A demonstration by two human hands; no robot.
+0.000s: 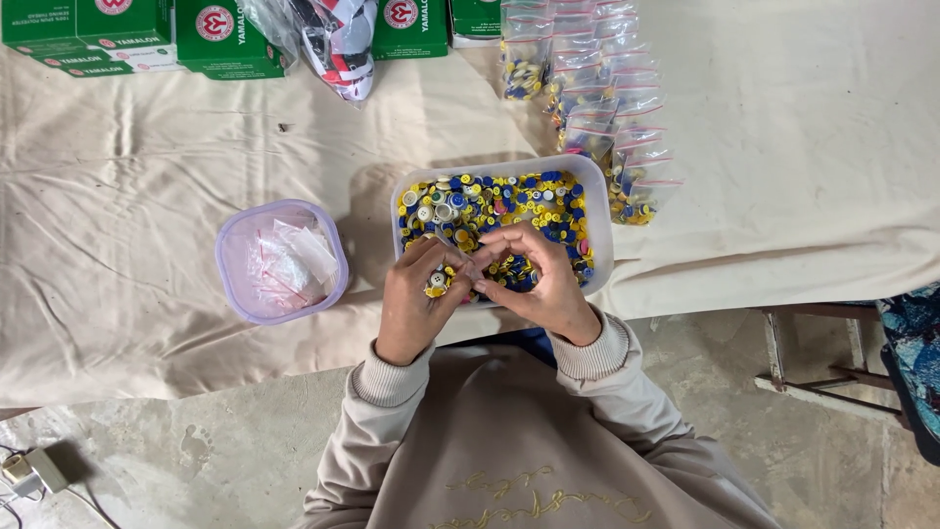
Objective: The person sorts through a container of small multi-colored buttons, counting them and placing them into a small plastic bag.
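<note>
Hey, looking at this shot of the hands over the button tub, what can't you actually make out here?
- Head view: how many buttons the left hand holds; its curled fingers cover most of them.
- What the right hand pinches: too small, fingers hide it.
- Buttons beneath both hands in the white tub: covered.
- Contents of the lilac-rimmed tub: clear little bags, hazy.
- Green boxes: cut off by the top edge.

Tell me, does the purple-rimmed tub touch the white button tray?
Apart. The head view shows bare cloth between the purple-rimmed tub and the white button tray.
</note>
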